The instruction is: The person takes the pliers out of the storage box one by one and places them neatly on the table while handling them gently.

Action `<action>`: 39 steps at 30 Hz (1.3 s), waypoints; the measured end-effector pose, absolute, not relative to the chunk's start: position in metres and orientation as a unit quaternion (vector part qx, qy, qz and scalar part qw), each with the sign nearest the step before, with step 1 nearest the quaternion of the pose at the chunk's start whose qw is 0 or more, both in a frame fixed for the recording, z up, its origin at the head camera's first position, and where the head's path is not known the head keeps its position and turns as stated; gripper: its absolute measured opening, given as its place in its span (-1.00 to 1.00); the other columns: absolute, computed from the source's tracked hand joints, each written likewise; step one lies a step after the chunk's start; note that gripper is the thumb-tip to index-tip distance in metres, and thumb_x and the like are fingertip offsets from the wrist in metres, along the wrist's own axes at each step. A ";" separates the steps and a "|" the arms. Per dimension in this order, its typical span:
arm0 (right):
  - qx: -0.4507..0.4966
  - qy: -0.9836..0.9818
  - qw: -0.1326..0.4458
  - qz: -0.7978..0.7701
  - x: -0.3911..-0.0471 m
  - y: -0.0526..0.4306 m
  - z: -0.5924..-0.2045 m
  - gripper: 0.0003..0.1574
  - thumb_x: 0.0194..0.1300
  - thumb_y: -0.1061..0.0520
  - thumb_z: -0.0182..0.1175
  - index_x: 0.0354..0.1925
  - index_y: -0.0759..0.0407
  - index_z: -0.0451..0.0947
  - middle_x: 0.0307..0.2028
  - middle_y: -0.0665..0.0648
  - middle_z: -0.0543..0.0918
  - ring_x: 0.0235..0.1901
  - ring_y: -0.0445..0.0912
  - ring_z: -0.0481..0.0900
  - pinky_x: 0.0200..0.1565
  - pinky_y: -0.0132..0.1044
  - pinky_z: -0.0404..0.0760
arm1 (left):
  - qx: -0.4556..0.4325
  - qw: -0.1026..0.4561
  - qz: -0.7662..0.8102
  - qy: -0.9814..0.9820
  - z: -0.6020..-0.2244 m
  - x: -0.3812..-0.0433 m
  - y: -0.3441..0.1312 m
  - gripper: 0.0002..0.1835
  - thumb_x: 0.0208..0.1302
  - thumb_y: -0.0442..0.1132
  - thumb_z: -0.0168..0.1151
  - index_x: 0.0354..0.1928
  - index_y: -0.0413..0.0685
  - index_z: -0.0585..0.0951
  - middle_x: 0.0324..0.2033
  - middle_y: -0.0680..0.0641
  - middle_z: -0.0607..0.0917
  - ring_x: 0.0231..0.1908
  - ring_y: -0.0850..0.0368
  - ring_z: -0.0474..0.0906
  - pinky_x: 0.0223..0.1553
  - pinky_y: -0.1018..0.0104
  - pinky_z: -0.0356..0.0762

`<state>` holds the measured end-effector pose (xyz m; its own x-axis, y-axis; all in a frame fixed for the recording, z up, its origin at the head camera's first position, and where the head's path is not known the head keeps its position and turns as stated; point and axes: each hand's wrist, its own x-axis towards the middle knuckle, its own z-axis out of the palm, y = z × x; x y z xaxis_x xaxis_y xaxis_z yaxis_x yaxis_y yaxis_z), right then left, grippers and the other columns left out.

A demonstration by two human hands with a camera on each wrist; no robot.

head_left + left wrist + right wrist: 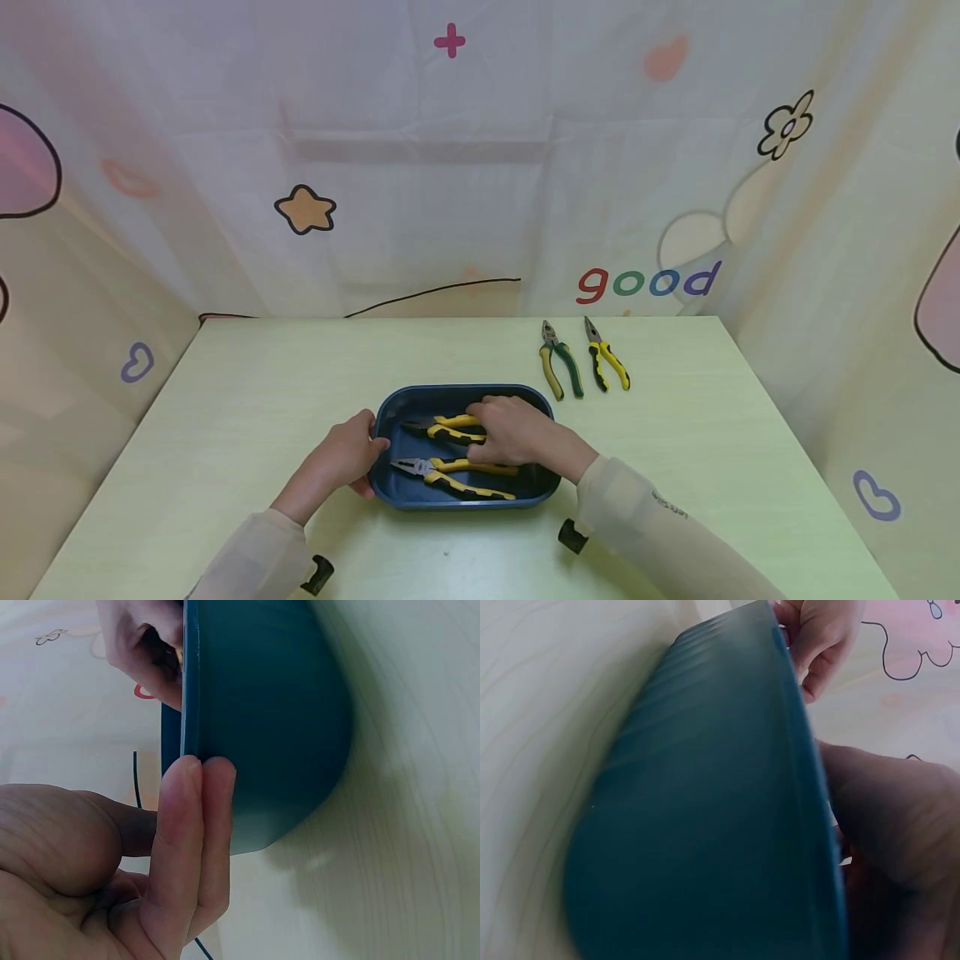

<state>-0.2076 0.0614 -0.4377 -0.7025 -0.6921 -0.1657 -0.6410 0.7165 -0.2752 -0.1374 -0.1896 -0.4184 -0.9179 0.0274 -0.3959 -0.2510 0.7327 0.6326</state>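
Your left hand [343, 450] grips the left end of the blue tray [465, 504]: the thumb bends over the rim to the inner side, and the fingers lie against the outside wall, so the rim is between them with little gap. The left wrist view shows two of these fingers pressed straight along the wall, near the rim.

Your right hand [513, 432] is inside the tray, at its right part. Its thumb and fingers are curled about the handles of the upper pliers [450, 433], which are yellow and black. The ends of these handles are hidden under your hand, and I cannot tell how firm the hold is. In the right wrist view the tray wall covers the fingertips.

The upper pliers are in the tray, on the side away from you, with their nose toward your left hand. The lower pliers [432, 475], also yellow and black, lie in the tray nearer to you, with the nose toward the left too. Their handles pass just beside your right thumb; whether they touch it, I cannot tell.

The tray rests on the pale table [247, 400]. Behind its right end, outside it, lie the green-handled pliers [551, 339] and, to their right, the long-nosed pliers [597, 342] with yellow and black handles. Behind the table hangs a printed curtain [450, 208].
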 end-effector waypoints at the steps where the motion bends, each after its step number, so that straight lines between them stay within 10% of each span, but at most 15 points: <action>1: -0.365 0.917 0.128 -0.099 -0.207 0.061 -0.436 -0.27 0.25 -0.12 0.27 0.26 0.26 0.56 0.01 0.18 0.67 -0.19 -0.06 0.56 -0.07 -0.14 0.62 | -0.060 0.193 0.359 0.911 -0.418 -0.137 -0.190 -0.84 0.56 -0.32 0.12 -0.14 -0.26 0.37 -0.50 -0.21 0.60 -0.68 0.05 0.69 -0.45 0.28 0.63; 17: -0.344 0.926 0.127 -0.091 -0.198 0.057 -0.428 -0.24 0.43 -0.33 0.24 0.22 0.26 0.59 0.04 0.20 0.69 0.01 0.04 0.64 0.06 -0.08 0.66 | -0.066 0.195 0.365 0.908 -0.419 -0.138 -0.190 -0.85 0.56 -0.32 0.11 -0.13 -0.26 0.37 -0.45 -0.25 0.59 -0.69 0.06 0.68 -0.44 0.26 0.63; 39: -0.340 0.932 0.089 -0.087 -0.186 0.057 -0.417 -0.30 0.34 -0.24 0.36 0.14 0.28 0.63 -0.13 0.16 0.71 -0.27 -0.06 0.61 -0.20 -0.20 0.65 | -0.069 0.195 0.368 0.907 -0.418 -0.138 -0.189 -0.84 0.56 -0.31 0.12 -0.14 -0.25 0.37 -0.46 -0.26 0.60 -0.68 0.05 0.69 -0.46 0.28 0.63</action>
<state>-0.1861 0.0573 -0.4166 -0.7526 -0.6497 -0.1072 -0.6186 0.7534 -0.2229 -0.1378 -0.1891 -0.4184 -0.9144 0.0183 -0.4043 -0.2684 0.7203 0.6397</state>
